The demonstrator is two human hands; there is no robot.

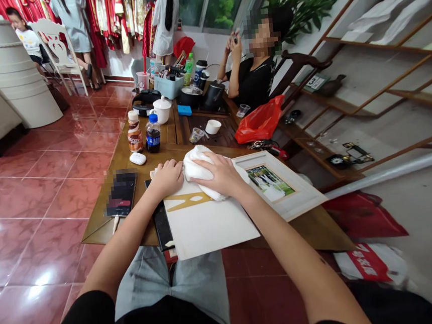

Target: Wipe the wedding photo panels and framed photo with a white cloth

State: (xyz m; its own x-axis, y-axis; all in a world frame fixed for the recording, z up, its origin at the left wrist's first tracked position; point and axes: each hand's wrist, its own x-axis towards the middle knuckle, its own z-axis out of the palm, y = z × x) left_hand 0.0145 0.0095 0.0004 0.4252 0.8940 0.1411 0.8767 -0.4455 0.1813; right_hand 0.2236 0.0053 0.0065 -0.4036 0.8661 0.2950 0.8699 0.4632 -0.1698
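A large white album point(210, 228) with a gold band point(174, 203) lies before me, overhanging the table's near edge. My right hand point(220, 174) is wrapped over a bunched white cloth point(197, 166) that rests on the album's far part. Just left of the cloth, my left hand point(167, 177) lies on the album's far left edge with its fingers stretched forward, holding nothing. Beneath the album, a black flat item point(163, 227) sticks out on the left. To the right, a framed photo point(272, 181) with a white mat lies partly behind my right hand.
On the left are a phone point(122, 190) with a cable, a white earbud case point(137, 159) and two bottles, one a cola bottle point(153, 134). A red plastic bag point(260, 120) and white cup point(213, 127) stand farther back. Another person point(255, 73) sits across, hands raised.
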